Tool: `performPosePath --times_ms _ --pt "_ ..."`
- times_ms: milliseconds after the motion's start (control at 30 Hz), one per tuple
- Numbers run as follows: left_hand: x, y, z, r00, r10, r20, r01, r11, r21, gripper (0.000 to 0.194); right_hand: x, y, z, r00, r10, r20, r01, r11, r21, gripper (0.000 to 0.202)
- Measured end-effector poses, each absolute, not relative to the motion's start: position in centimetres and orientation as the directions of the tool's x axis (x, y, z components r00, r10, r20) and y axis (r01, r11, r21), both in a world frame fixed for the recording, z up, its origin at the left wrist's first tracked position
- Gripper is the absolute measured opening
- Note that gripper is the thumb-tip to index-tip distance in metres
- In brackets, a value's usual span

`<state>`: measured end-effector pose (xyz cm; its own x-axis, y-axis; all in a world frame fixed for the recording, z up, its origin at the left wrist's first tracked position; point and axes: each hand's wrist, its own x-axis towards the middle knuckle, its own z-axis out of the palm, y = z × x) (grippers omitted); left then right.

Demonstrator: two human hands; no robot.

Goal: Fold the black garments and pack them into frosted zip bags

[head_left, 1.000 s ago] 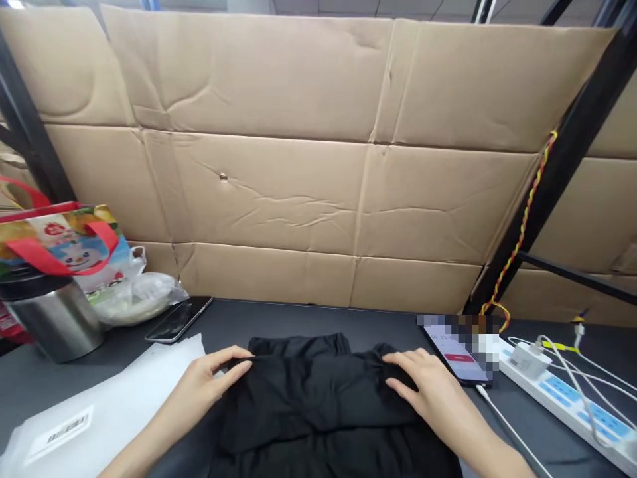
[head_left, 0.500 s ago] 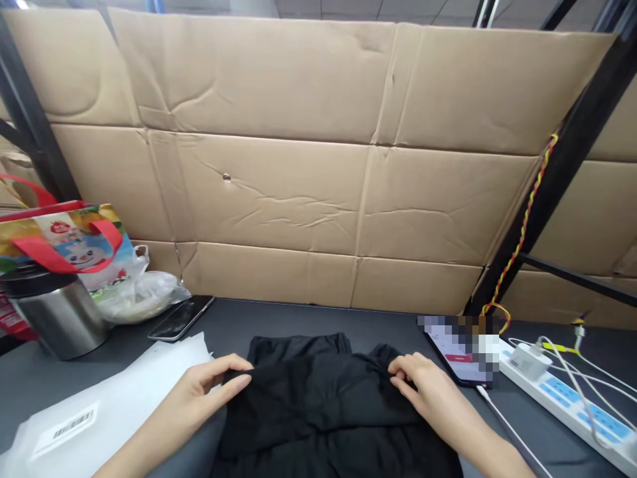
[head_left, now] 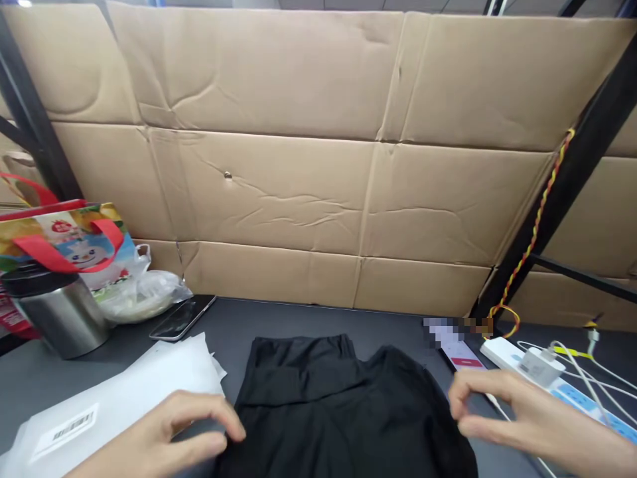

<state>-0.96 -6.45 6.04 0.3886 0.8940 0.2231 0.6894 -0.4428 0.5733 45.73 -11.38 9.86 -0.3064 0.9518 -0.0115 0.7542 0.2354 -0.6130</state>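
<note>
A black garment (head_left: 343, 415) lies on the dark table, its upper edge squared off at left and rounded into a bulge at right. What kind of garment it is I cannot make out. Beside its left edge is my left hand (head_left: 192, 425), thumb and bent forefinger apart, the fingertip close to or touching the cloth. My right hand (head_left: 517, 411) hovers at the garment's right side with curved fingers, a gap between forefinger and thumb, and no cloth held. The garment's near end runs out of view.
White plastic mailers (head_left: 134, 392) with a barcode label lie left. Behind them are a dark phone (head_left: 183, 318), a steel cup (head_left: 64, 318), a clear plastic bag (head_left: 144, 299) and a colourful bag (head_left: 74, 245). At right are a lit phone (head_left: 455, 345) and a power strip (head_left: 502, 352). Cardboard (head_left: 279, 199) walls the back.
Both hands have let go of the garment's upper folded edge and moved apart and nearer to me. The cloth now lies flatter and more spread. The view has shifted slightly.
</note>
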Motion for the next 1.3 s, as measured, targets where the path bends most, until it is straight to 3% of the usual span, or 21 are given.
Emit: performPosePath --times_ms 100,200,300,400,600,733,833,933,1133,1300 --pt "0.1 -4.5 4.6 0.507 0.839 0.195 0.693 -0.532 0.486 0.033 42.2 -9.1 8.4 -0.265 0.959 0.104 0.751 0.273 -0.601 0.009" --pt "1.0 -3.1 2.9 0.538 0.804 0.254 0.695 -0.593 0.407 0.051 38.6 -6.8 6.3 -0.323 0.932 0.161 0.749 0.356 -0.558 0.029" --pt "1.5 -2.2 2.5 0.531 0.81 0.25 0.684 -0.584 0.437 0.039 36.9 -5.1 5.3 -0.373 0.907 0.193 0.764 0.418 -0.492 0.016" --pt "2.0 -0.7 3.8 0.472 0.844 0.255 0.7 -0.535 0.473 0.024 36.7 -2.9 5.8 -0.352 0.904 0.241 0.745 0.427 -0.513 0.017" --pt "3.8 2.2 4.4 0.28 0.911 0.303 0.857 -0.38 0.348 0.043 35.8 0.2 6.3 -0.23 0.939 0.254 0.819 0.328 -0.47 0.024" --pt "4.8 0.1 2.1 0.448 0.784 0.43 0.806 -0.562 0.185 0.046 35.5 -3.3 5.1 -0.166 0.942 0.29 0.881 0.274 -0.385 0.04" --pt "5.0 -2.2 -0.2 0.618 0.697 0.363 0.733 -0.678 0.054 0.054 36.8 -6.5 3.4 -0.246 0.943 0.224 0.899 0.308 -0.311 0.044" --pt "5.0 -3.1 -2.3 0.62 0.709 0.337 0.755 -0.656 -0.009 0.068 38.8 -7.6 1.3 -0.231 0.963 0.136 0.902 0.265 -0.341 0.052" --pt "5.6 -1.7 -3.5 0.566 0.752 0.336 0.794 -0.607 0.02 0.063 40.9 -5.4 -0.7 -0.2 0.972 0.119 0.888 0.232 -0.397 0.06" --pt "6.8 0.2 -3.5 0.519 0.787 0.333 0.804 -0.582 0.121 0.059 41.1 -3.8 -0.4 -0.199 0.975 0.102 0.875 0.223 -0.429 0.067"
